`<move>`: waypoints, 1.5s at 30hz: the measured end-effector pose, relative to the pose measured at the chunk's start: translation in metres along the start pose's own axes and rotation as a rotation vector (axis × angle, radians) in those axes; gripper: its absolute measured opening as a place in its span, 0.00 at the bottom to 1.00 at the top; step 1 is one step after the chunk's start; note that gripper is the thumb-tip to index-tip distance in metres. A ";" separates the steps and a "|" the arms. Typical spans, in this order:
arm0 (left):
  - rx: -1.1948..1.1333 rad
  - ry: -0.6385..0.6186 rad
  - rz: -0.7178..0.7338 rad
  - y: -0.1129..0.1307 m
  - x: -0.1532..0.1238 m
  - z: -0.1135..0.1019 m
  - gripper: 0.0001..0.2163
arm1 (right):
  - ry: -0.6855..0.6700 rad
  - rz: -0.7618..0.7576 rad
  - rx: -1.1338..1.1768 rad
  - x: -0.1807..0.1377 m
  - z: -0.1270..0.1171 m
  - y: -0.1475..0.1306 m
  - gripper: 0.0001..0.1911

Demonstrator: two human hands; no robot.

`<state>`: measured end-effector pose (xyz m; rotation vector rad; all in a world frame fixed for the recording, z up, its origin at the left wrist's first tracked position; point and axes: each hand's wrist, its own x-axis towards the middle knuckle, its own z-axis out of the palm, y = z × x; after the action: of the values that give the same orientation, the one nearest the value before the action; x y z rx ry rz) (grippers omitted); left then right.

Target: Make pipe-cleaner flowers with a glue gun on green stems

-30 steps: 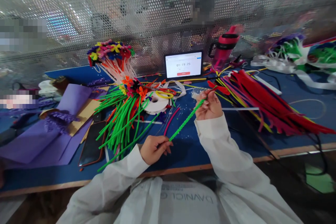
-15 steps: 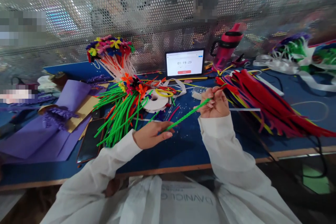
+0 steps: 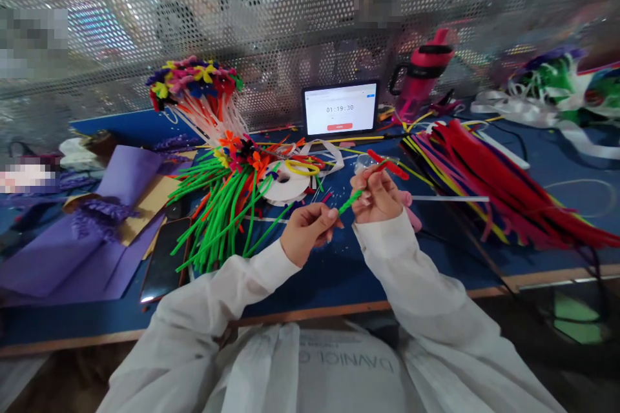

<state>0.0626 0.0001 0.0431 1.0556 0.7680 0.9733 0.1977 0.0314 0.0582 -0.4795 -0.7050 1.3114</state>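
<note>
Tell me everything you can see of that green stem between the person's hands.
The green stem is bright, thin and bumpy, like twisted pipe cleaner. Only a short, straight stretch shows, slanting up to the right above the blue table. The left hand pinches its lower part, the right hand holds its upper part, and the rest is hidden. A red piece sticks out past the right hand; whether it joins the stem is hidden.

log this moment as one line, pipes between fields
left hand: pinching twisted green stem | right hand: holding stem, red piece | white spool: on blue table
</note>
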 end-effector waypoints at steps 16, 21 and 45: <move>0.160 -0.008 -0.042 -0.009 -0.023 -0.023 0.19 | -0.054 0.023 -0.058 -0.005 0.000 -0.006 0.13; 0.208 -0.003 -0.133 -0.018 -0.039 -0.037 0.20 | -0.039 -0.069 -0.083 -0.005 0.000 -0.004 0.15; 0.798 -0.059 0.181 0.037 -0.041 -0.046 0.14 | -0.149 -0.327 -0.578 -0.017 0.025 -0.020 0.08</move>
<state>-0.0041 -0.0144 0.0658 1.8586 1.0588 0.7838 0.1930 0.0087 0.0859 -0.6981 -1.2427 0.8285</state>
